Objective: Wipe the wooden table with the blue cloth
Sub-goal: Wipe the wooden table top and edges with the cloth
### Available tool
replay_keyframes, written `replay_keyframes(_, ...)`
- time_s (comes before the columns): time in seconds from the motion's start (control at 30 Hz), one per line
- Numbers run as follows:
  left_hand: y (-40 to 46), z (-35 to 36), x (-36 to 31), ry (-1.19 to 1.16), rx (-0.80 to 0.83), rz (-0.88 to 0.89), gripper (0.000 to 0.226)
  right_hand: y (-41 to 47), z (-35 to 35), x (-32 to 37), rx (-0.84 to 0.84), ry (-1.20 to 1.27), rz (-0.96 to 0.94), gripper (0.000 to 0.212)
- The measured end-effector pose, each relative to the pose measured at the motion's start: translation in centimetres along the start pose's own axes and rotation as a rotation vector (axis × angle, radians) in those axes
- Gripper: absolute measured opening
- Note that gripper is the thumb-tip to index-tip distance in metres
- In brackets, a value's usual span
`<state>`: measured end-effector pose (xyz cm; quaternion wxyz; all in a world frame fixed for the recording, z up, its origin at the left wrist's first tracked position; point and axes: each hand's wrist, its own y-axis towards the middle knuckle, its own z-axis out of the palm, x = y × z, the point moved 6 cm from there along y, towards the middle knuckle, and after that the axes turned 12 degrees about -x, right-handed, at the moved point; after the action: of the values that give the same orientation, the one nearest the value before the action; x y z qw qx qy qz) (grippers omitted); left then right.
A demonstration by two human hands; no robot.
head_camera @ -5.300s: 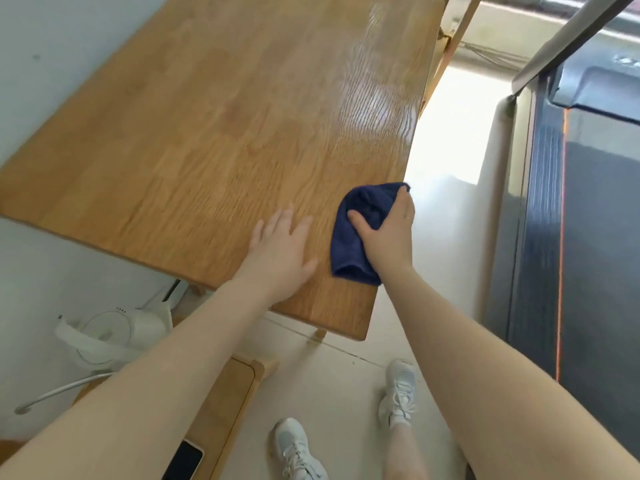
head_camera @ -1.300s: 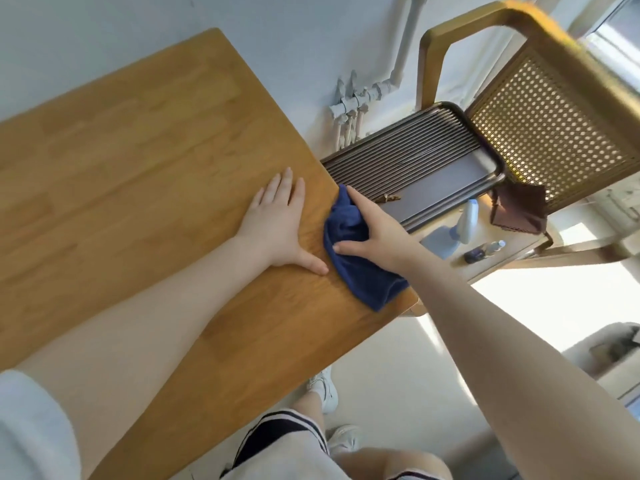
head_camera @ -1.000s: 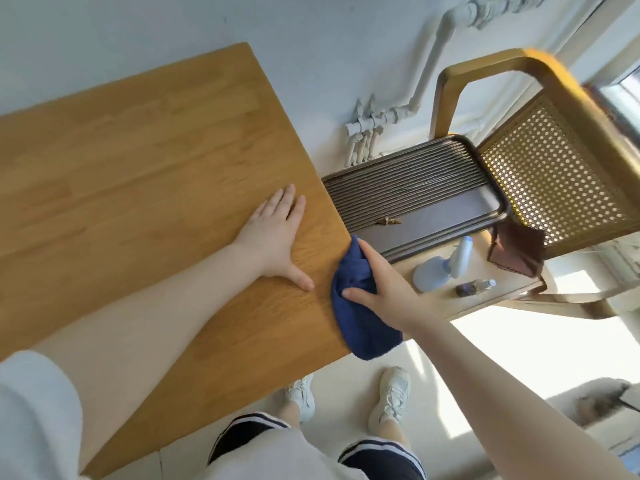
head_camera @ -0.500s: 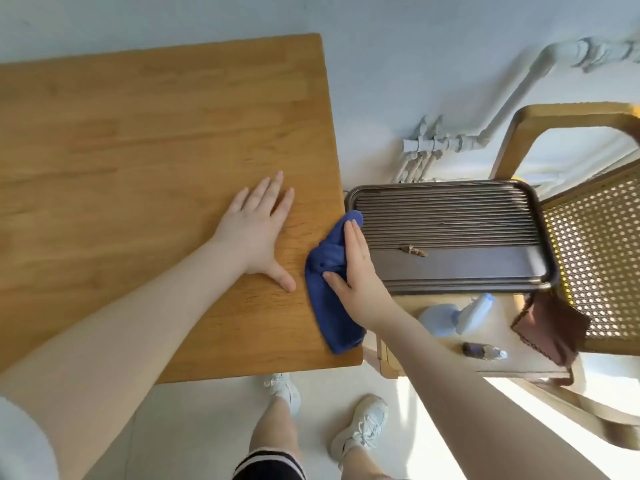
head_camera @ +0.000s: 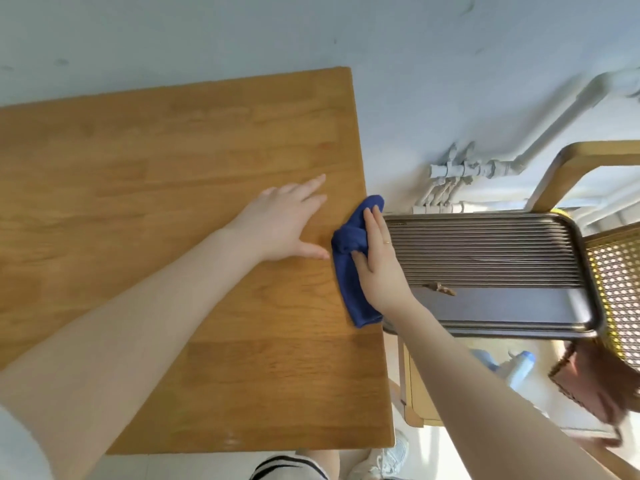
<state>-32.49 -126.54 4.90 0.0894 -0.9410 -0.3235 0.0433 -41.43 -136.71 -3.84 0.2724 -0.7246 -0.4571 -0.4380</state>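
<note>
Both hands lie on the wooden bench [head_camera: 166,188]. Left hand [head_camera: 282,226] rests flat, fingers straight and spread toward one o'clock, steadying the body; it holds nothing. Right hand [head_camera: 375,261] presses the blue cloth [head_camera: 348,271] with fingers extended toward twelve o'clock; the thumb appears to tuck into a bunched fold, though whether it truly pinches the fabric cannot be told. A ring shows on one finger. The cloth lies crumpled along the bench's three-o'clock edge, its outer side just overhanging.

Step in hand, as judged: an edge pass along the three-o'clock border. The next move calls for downward pressure kept through the palm while the cloth travels along that edge, then overlapping strokes back toward nine o'clock across the untouched-looking planks.

At three o'clock of the cloth, beside the bench, sits a dark slatted tray [head_camera: 491,271]; beyond it a cane-backed chair [head_camera: 616,271], with white pipes [head_camera: 485,168] at one o'clock.

No brand, label or writing is legible anywhere.
</note>
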Motion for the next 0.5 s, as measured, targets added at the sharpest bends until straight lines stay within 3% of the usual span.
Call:
replay_keyframes(0.33,7.8,0.7,6.3,-0.035,0.005,-0.116,0.108,14.7,1.7,0.9,-0.055,-0.123,-0.024,0.055)
replay_keyframes(0.5,10.3,0.5,7.9,0.086,0.009,-0.083,0.125,12.9,1.5,1.2,-0.029,-0.228,-0.083,0.059)
